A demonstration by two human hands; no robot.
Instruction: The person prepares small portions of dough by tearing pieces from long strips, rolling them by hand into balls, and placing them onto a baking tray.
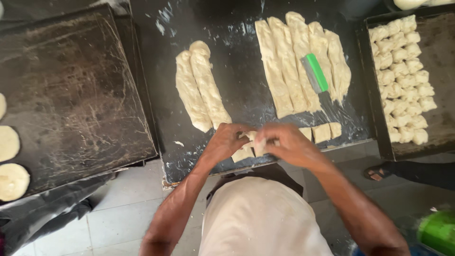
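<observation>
Both my hands on one dough piece.
My left hand (226, 142) and right hand (289, 142) each close their grip on the dough piece (253, 142) above the bench (237, 85), near the cut squares (322, 132).

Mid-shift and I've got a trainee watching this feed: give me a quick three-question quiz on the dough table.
1. True or false: the green-handled scraper lies on the group of five dough logs.
2. Which tray holds the small cut dough pieces? A) left tray B) right tray C) neither
3. What are the left hand and right hand both doing?

Key
1. True.
2. B; the left tray holds round flattened discs at its edge.
3. Pinching one small dough piece between them at the table's near edge.
</observation>
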